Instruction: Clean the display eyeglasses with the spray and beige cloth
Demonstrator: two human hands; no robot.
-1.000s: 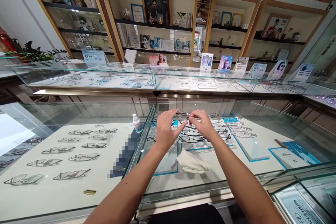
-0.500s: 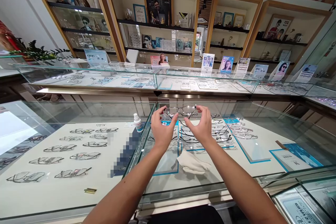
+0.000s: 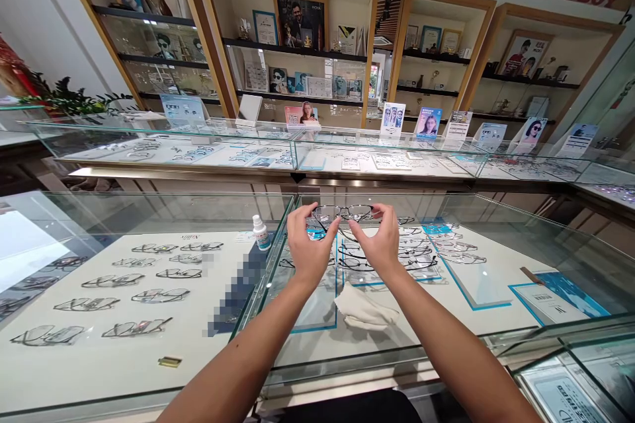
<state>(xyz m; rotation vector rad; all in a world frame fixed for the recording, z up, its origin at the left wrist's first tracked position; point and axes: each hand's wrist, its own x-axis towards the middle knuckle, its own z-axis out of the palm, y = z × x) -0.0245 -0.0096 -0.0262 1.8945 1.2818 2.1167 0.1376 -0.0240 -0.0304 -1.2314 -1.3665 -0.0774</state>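
Observation:
A pair of thin dark-framed eyeglasses [image 3: 360,211] is held up between my hands, above the glass counter. My left hand [image 3: 310,244] grips its left end, fingertips at the outer edge of the frame. At the opposite end, my right hand [image 3: 381,234] has its fingers curled on the other outer edge. Both thumbs point inward, close to the middle of the glasses. Below my wrists, a crumpled cream cloth [image 3: 366,307] lies on the counter. To the left of my left hand stands a small white spray bottle [image 3: 260,232].
Rows of eyeglasses [image 3: 161,294] lie in the left showcase, near a small gold-coloured piece [image 3: 170,362]. More frames [image 3: 387,263] sit under the glass beyond my hands. Another glass showcase [image 3: 381,172] with upright cards runs across the back, before wooden shelves [image 3: 297,96].
The eyeglasses have tilted and dropped slightly, so the lenses look flatter. Both hands still hold the ends and have shifted only a little. The cloth and bottle stay in place.

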